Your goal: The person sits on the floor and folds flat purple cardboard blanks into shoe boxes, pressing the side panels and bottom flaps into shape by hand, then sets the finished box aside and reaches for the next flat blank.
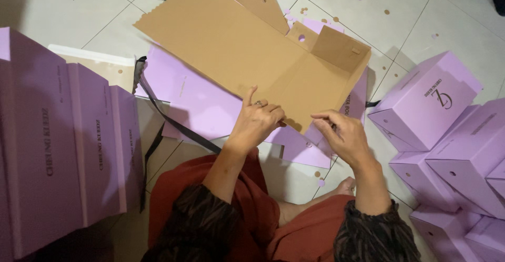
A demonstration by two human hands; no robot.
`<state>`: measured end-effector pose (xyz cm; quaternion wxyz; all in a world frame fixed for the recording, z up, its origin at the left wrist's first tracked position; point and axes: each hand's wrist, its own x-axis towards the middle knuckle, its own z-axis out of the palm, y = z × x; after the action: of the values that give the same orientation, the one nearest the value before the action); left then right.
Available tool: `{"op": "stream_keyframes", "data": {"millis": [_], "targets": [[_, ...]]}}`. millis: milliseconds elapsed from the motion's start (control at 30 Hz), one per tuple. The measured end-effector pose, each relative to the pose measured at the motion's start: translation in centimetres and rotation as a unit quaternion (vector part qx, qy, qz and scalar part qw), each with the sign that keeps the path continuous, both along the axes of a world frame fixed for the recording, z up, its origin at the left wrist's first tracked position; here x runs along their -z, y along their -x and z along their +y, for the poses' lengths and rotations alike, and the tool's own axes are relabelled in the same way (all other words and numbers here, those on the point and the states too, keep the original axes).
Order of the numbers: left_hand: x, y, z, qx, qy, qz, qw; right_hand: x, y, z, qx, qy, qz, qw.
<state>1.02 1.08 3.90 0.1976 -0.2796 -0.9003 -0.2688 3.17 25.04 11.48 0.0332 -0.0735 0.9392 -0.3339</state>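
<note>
A flat, unfolded box blank [231, 46] lies in front of me, brown inside up, with lilac showing at its edges. My left hand [256, 121] presses on its near edge with the forefinger raised; a ring is on one finger. My right hand [342, 135] pinches the near right corner of the blank, where a lilac flap [307, 149] folds under. More lilac flat blanks [194, 101] lie beneath it on the tiled floor.
Folded lilac boxes [428, 101] are piled at the right. A stack of lilac flat sheets [58, 146] stands at the left. A black ribbon [173, 125] trails across the floor. Small punched paper dots litter the tiles [386, 11]. My red skirt [252, 209] fills the bottom.
</note>
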Motion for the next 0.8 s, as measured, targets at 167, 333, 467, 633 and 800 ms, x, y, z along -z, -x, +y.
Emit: {"op": "stream_keyframes", "data": {"millis": [167, 333, 467, 633, 800], "targets": [[3.3, 0.3, 1.3, -0.016, 0.038, 0.019, 0.999, -0.1, -0.3, -0.6, -0.117, -0.039, -0.083, 0.989], [5.5, 0.1, 3.3, -0.032, 0.110, -0.048, 0.992, 3.5, -0.9, -2.6, -0.145, -0.194, -0.100, 0.965], [3.7, -0.5, 3.4, -0.097, 0.084, -0.154, 0.980, 5.3, -0.5, -2.8, -0.125, -0.176, -0.087, 0.973], [-1.0, -1.5, 2.6, -0.065, -0.249, -0.083, 0.963, 5.4, -0.1, -2.8, -0.092, -0.195, -0.133, 0.967], [-5.0, -2.1, 1.7, 0.238, -0.734, -0.421, 0.476, 5.4, 0.2, -2.8, -0.068, -0.184, -0.190, 0.962]]}}
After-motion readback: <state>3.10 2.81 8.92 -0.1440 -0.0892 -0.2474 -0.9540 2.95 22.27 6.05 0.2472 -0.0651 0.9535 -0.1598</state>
